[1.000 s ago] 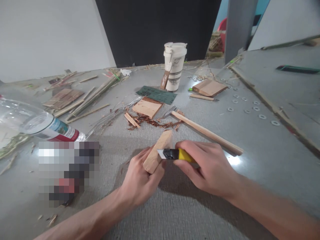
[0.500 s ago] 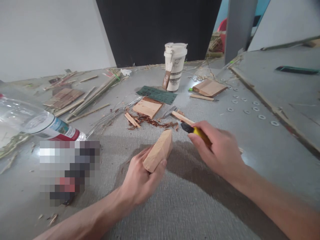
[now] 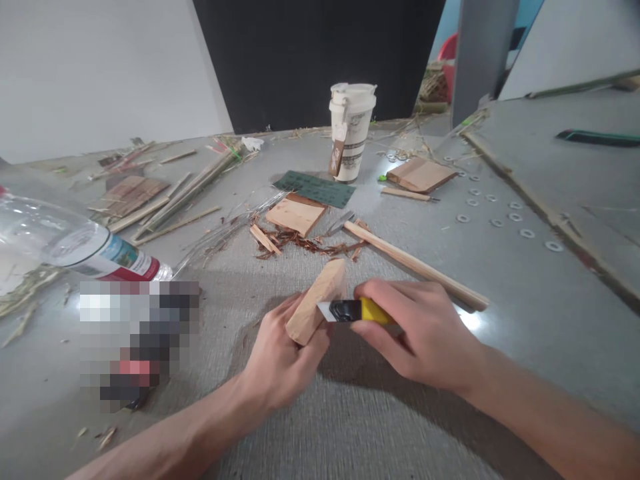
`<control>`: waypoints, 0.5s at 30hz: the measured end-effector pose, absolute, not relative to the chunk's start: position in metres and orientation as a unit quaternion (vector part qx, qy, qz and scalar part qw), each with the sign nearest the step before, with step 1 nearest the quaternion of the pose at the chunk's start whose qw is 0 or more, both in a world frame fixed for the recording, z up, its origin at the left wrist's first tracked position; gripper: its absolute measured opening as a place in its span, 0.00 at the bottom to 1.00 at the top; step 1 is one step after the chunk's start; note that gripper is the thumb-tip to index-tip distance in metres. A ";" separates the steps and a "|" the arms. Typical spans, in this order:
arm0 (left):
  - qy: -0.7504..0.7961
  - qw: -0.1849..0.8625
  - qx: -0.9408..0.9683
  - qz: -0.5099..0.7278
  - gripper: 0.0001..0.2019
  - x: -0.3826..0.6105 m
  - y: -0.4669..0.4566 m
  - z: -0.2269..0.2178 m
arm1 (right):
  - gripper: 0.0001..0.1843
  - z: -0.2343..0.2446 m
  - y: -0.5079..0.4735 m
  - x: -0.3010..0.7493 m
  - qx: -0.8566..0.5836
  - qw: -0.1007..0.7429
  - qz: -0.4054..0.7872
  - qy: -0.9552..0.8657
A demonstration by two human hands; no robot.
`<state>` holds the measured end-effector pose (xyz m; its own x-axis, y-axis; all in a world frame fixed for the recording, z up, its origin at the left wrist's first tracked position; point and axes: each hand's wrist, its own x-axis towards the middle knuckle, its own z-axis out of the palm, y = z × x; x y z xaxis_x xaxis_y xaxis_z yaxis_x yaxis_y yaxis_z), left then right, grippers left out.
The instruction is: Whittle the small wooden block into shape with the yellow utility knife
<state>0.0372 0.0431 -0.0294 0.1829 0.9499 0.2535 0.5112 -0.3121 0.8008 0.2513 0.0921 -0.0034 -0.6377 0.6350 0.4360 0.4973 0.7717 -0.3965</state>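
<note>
My left hand (image 3: 280,357) grips a pale wooden block (image 3: 316,301) that tilts up and away from me. In my right hand (image 3: 415,330) is a yellow and black utility knife (image 3: 357,311), its blade out and pointing left. The blade tip is at the block's right side; whether it cuts into the wood I cannot tell. Just beyond the hands lies a hammer (image 3: 420,263) with a wooden handle, its metal head toward the back. Near that head are a square piece of wood (image 3: 296,215) and reddish-brown bark shavings (image 3: 305,244).
A lidded paper cup (image 3: 353,133) stands behind a green sandpaper sheet (image 3: 317,190). A plastic bottle (image 3: 75,233) lies at left, near a pixelated patch. Several washers (image 3: 515,217), a wooden board (image 3: 423,175) and a thin wooden-handled tool (image 3: 407,194) lie at right.
My right hand has come down and toward me with the utility knife, bringing its blade to the block. More of the hammer's handle now shows. My left hand and the block have hardly moved.
</note>
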 end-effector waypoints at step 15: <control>0.515 0.273 0.715 0.385 0.08 0.037 0.044 -0.030 | 0.13 -0.001 0.090 0.250 -0.301 0.279 0.121 -0.904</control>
<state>0.0372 0.0439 -0.0298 0.1732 0.9473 0.2697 0.5260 -0.3204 0.7878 0.2501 0.0895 -0.0013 -0.6623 0.6123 0.4318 0.4766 0.7890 -0.3877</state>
